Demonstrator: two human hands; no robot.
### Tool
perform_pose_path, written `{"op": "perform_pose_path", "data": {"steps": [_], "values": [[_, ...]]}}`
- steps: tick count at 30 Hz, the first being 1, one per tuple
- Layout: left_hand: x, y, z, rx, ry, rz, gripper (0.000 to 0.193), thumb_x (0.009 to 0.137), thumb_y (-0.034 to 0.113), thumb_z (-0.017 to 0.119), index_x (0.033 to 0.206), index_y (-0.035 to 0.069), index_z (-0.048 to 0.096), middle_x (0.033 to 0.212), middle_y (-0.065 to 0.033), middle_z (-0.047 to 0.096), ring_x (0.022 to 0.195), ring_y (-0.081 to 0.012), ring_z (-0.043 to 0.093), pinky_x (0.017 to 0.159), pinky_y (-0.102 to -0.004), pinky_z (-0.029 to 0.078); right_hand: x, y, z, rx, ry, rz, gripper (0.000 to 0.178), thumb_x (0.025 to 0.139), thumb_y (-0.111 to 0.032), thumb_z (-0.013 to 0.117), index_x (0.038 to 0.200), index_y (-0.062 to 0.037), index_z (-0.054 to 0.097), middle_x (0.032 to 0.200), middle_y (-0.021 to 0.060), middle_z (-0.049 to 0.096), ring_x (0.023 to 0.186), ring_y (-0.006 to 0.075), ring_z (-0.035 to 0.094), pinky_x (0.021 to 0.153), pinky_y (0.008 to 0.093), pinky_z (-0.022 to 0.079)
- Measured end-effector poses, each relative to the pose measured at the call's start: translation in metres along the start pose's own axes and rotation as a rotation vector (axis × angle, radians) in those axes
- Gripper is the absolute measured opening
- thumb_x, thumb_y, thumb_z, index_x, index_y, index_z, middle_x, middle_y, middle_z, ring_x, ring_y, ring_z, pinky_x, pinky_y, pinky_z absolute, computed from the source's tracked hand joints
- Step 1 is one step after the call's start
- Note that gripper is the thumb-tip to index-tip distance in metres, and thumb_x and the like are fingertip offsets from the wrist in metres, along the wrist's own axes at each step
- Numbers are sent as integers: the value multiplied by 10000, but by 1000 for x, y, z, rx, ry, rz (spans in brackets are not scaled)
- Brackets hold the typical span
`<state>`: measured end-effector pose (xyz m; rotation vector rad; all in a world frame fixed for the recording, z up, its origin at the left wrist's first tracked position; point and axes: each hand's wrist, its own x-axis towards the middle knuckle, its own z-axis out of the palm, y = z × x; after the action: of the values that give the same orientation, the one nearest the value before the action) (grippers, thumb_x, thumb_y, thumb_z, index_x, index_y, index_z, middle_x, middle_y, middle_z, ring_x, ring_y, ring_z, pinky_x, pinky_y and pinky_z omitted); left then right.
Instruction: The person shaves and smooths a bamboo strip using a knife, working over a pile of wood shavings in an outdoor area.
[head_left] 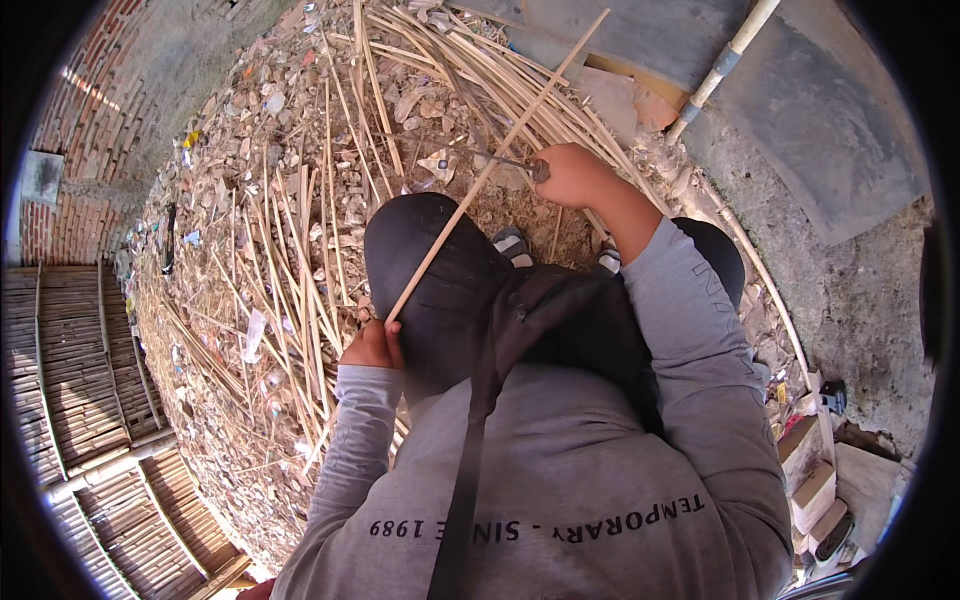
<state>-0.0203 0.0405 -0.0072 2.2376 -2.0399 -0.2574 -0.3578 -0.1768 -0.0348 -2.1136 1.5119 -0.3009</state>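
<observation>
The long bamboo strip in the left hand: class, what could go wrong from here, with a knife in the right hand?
The knife in the right hand crosses the strip near the left knee, so a slip might cut the leg.
The left hand looks bare, so a rough edge could leave splinters.
The strip's far end reaches out over loose strips and might snag.

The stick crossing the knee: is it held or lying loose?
Held: the left hand grips the near end of the stick.
</observation>
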Motion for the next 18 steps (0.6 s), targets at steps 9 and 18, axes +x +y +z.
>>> {"op": "perform_pose_path", "data": {"steps": [9,18], "values": [[3,-13,3,24,-48,-11,383,1000,396,431,873,50,535,721,-244,625,652,-457,617,582,-539,487,-10,-49,0,-90,-53,33,315,729,-212,646,1017,-90,686,989,166,681,925,350,656,819,456,518],[12,-17,-6,27,-108,-9,427,998,435,413,866,50,545,678,-253,613,647,-465,611,580,-536,479,-12,-40,-7,-61,39,23,302,712,-211,660,974,-63,678,908,189,677,874,382,648,776,465,519]]}}
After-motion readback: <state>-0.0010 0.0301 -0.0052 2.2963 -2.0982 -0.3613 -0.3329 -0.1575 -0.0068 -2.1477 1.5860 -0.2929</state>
